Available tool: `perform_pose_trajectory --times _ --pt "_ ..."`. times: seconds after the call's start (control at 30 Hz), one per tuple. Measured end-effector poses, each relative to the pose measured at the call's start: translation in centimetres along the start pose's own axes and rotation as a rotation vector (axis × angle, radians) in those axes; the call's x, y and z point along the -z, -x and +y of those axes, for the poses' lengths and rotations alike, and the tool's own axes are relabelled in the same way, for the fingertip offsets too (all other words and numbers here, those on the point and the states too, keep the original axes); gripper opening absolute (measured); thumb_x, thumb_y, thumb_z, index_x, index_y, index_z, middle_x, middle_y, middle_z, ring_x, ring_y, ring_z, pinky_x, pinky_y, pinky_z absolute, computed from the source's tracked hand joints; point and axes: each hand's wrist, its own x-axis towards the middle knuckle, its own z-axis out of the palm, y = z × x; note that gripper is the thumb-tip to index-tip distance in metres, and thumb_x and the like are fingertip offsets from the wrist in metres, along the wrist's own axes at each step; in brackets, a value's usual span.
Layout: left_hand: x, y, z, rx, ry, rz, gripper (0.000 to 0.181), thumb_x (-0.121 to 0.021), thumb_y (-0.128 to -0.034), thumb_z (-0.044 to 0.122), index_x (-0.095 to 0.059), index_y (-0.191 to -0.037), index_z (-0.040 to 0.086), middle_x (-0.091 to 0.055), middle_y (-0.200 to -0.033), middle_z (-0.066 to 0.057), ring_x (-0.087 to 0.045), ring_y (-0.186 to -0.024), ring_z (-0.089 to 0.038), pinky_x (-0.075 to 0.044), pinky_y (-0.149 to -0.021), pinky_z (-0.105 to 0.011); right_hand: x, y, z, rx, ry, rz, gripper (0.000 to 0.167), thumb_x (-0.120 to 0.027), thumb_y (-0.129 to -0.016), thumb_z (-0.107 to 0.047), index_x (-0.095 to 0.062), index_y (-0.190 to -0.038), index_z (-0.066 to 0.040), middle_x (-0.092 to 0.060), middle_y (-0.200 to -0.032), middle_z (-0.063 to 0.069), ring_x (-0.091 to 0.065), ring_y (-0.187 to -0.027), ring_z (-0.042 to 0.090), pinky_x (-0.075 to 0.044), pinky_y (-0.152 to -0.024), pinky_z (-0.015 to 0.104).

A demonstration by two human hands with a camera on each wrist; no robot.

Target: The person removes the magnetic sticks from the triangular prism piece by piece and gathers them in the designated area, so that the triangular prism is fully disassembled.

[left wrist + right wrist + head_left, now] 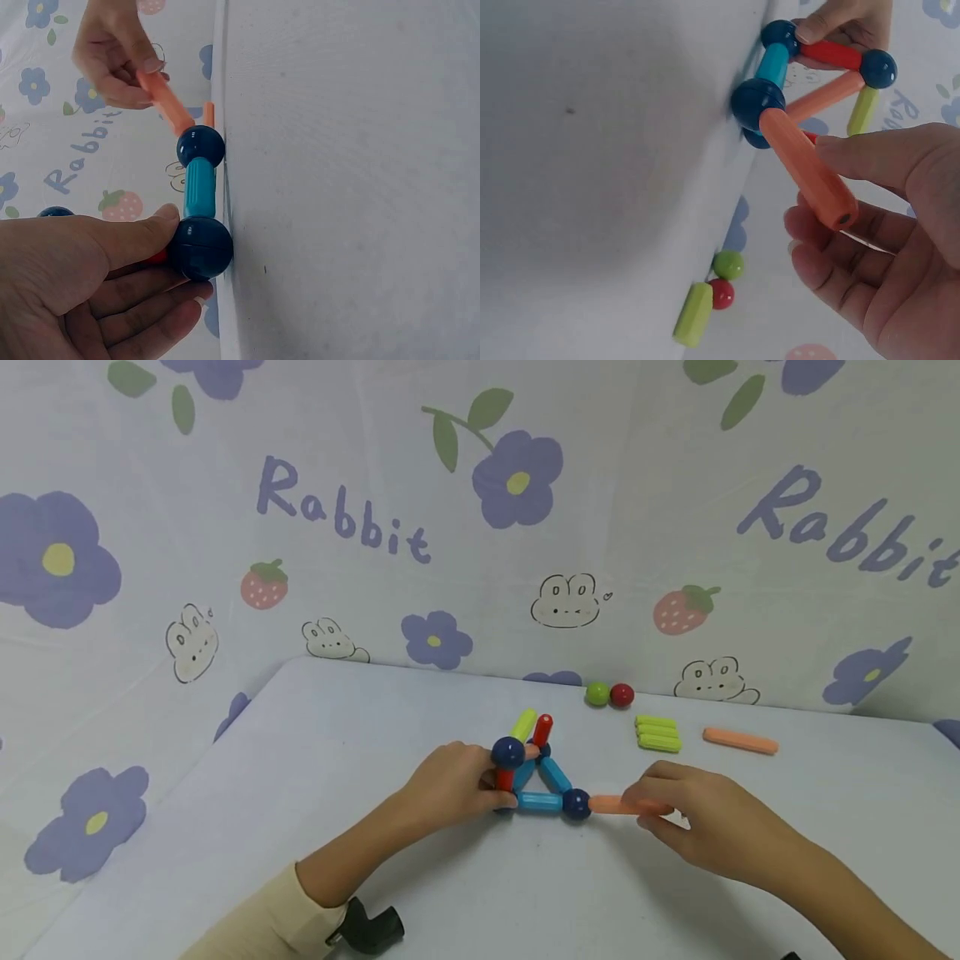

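Note:
A magnetic stick-and-ball frame stands on the table, with a triangle of blue sticks (pixel 542 802) at its base. My left hand (pixel 448 787) grips its left corner, thumb against the lower navy ball (pixel 201 249) and fingers around the red stick (pixel 830 54). A higher navy ball (pixel 507 752) tops that stick. At the right corner a navy ball (pixel 577 804) touches the end of a long orange stick (pixel 810 171). My right hand (pixel 705 814) pinches this stick between thumb and fingers, its free end tilted up.
Behind the frame, a green ball (pixel 597 694) and a red ball (pixel 622 695) sit at the table's back edge. Several short lime sticks (pixel 658 734) lie side by side at the right, near a loose orange stick (pixel 741 741). A patterned cloth (pixel 480 568) hangs behind.

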Motion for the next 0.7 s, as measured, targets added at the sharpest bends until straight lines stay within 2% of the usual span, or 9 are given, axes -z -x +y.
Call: perform_pose_trajectory --times 0.1,0.2,0.5,0.7 --pt "0.0 0.0 0.0 0.006 0.000 -0.003 0.034 -0.085 -0.0828 0.024 -0.074 -0.106 0.002 -0.072 -0.078 -0.001 -0.063 -0.068 -0.007 -0.049 -0.062 -0.019 -0.3 0.3 -0.1 0.004 0.043 -0.030 0.028 -0.084 -0.081 -0.012 -0.075 -0.102 -0.027 -0.062 -0.094 -0.019 -0.057 -0.083 0.004 -0.055 -0.072 0.028" --pt "0.1 0.0 0.1 0.011 0.005 -0.003 0.033 -0.085 -0.0827 0.024 -0.074 -0.105 0.002 -0.073 -0.078 -0.001 -0.063 -0.068 -0.007 -0.049 -0.061 -0.020 -0.6 0.4 -0.2 0.023 0.063 -0.028 0.028 -0.084 -0.081 -0.010 -0.075 -0.102 -0.026 -0.062 -0.094 -0.017 -0.058 -0.083 0.005 -0.056 -0.071 0.028" --pt "0.0 -0.1 -0.1 -0.002 -0.003 0.004 0.038 -0.085 -0.0827 0.025 -0.074 -0.112 0.003 -0.073 -0.079 -0.001 -0.063 -0.069 -0.007 -0.048 -0.061 -0.020 -1.2 -0.3 -0.6 0.025 0.104 -0.073 0.030 -0.084 -0.081 -0.013 -0.075 -0.108 -0.022 -0.065 -0.095 -0.013 -0.058 -0.083 0.006 -0.055 -0.072 0.030" --pt "0.0 -0.1 0.0 0.017 -0.003 0.001 0.034 -0.085 -0.0828 0.025 -0.074 -0.106 0.002 -0.073 -0.079 -0.001 -0.062 -0.069 -0.008 -0.048 -0.062 -0.021 -1.8 -1.2 -0.6 0.008 0.089 -0.152 0.033 -0.085 -0.080 -0.016 -0.075 -0.111 -0.023 -0.066 -0.096 -0.009 -0.059 -0.083 0.009 -0.056 -0.072 0.032"
